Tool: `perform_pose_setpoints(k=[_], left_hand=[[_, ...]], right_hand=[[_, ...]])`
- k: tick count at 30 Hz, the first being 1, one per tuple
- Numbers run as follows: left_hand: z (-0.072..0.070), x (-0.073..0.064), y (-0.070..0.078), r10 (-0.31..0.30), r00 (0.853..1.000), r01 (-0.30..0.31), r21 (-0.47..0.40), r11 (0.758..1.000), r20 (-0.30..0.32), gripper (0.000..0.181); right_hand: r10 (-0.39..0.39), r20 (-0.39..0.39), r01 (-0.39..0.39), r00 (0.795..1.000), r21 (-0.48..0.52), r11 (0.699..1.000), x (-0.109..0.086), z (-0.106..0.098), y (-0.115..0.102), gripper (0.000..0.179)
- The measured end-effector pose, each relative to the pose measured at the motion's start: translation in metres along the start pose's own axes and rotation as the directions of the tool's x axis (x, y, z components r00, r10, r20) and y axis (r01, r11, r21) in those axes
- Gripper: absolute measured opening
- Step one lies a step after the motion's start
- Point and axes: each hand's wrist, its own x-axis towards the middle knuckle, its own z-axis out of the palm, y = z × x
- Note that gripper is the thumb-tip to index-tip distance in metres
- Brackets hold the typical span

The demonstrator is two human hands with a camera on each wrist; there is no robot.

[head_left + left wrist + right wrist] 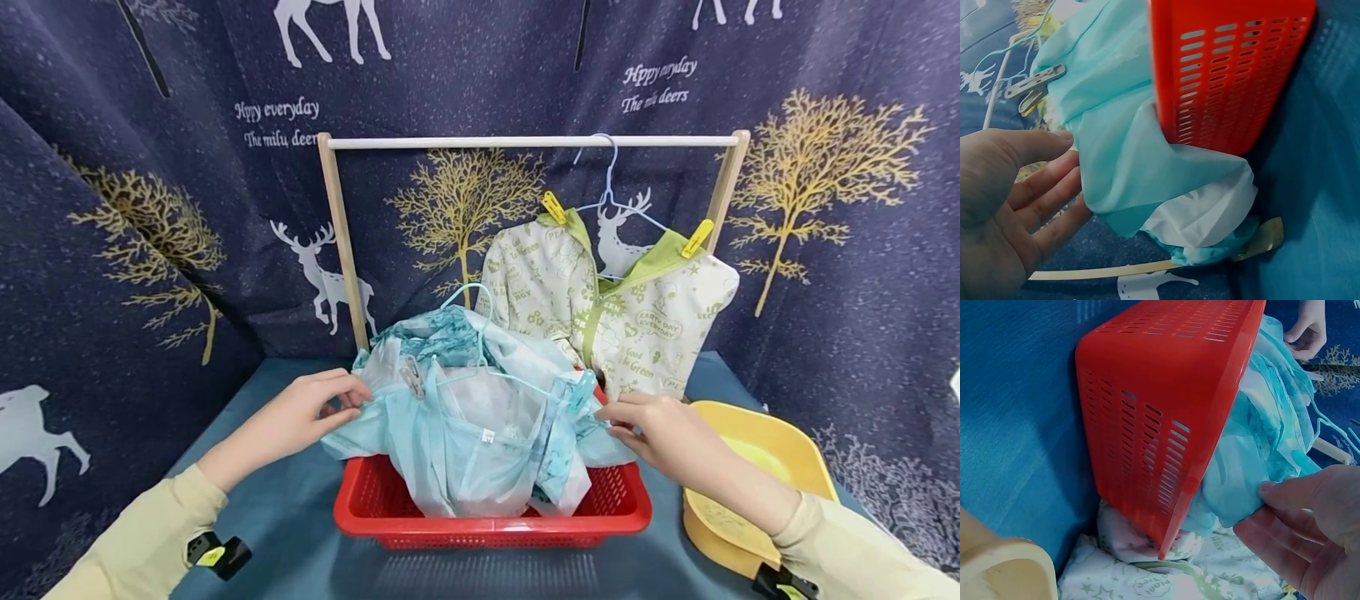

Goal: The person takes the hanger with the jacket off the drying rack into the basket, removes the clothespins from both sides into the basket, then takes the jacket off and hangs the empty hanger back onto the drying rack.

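A light blue sheer garment [480, 467] with ruffled parts and a small neck label lies heaped over the red basket [491, 527], its sides hanging past the rim. A light blue hanger [517, 382] lies across its neckline. On the left shoulder is a grey clothespin [412, 377]; a light blue clothespin [582, 392] is at the right shoulder. My left hand [327, 400] touches the garment's left edge, fingers loosely extended, as the left wrist view shows. At the opposite edge, my right hand [1310, 525] pinches the cloth between thumb and fingers.
Behind stands a rack with a white rail [465, 142] and wooden posts. From it hangs a green-and-white printed jacket [637, 325] on a purple hanger [610, 179], with yellow clothespins [553, 207]. A yellow basin [806, 442] sits to the right. A dark printed curtain [187, 75] forms the backdrop.
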Motion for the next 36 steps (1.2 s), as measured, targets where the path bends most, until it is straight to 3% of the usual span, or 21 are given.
perform_pose_setpoints(k=[6,16,21,25,36], left_hand=[[0.005,0.007,0.004,0.06,0.998,-0.058,0.064,0.996,-0.03,0.024],[0.015,0.006,0.003,0.146,0.983,-0.137,0.084,0.987,-0.112,0.032],[0.014,0.006,0.004,0.12,0.982,-0.104,0.111,0.988,-0.144,0.028],[0.012,0.006,0.004,0.069,0.989,-0.057,0.1,0.993,-0.128,0.022],[0.011,0.006,0.008,0.042,0.992,-0.03,0.099,0.995,-0.12,0.023]], right_hand=[[-0.014,-0.015,0.014,1.0,-0.009,1.0,0.0,0.0,0.001,0.026],[0.01,0.016,-0.011,1.0,0.03,0.999,0.001,-0.002,-0.002,0.024],[0.019,0.02,-0.019,1.0,0.033,0.999,0.001,-0.002,-0.001,0.025],[0.026,0.023,-0.027,0.999,0.022,0.999,0.0,-0.002,-0.001,0.025],[0.002,0.076,-0.002,0.997,0.001,1.0,0.004,-0.007,-0.001,0.022]])
